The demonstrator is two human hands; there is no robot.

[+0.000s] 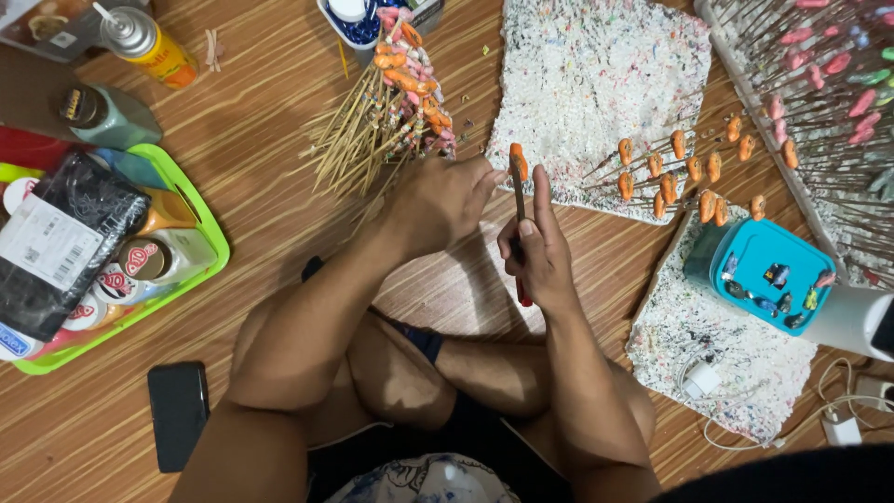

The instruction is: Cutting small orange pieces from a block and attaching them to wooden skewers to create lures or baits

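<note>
Pinched upright in your right hand (538,253) is a thin stick (519,200) tipped with an orange piece (518,161), above the wooden floor (261,130). Your left hand (445,197), fingers curled loosely, touches that tip beside the bundle of sticks (386,112) and near the white foam board (596,84).

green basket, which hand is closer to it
Left. The left hand is over the wooden floor, on the same side as the green basket. The right hand, holding a stick tipped with an orange piece, sits farther away.
</note>
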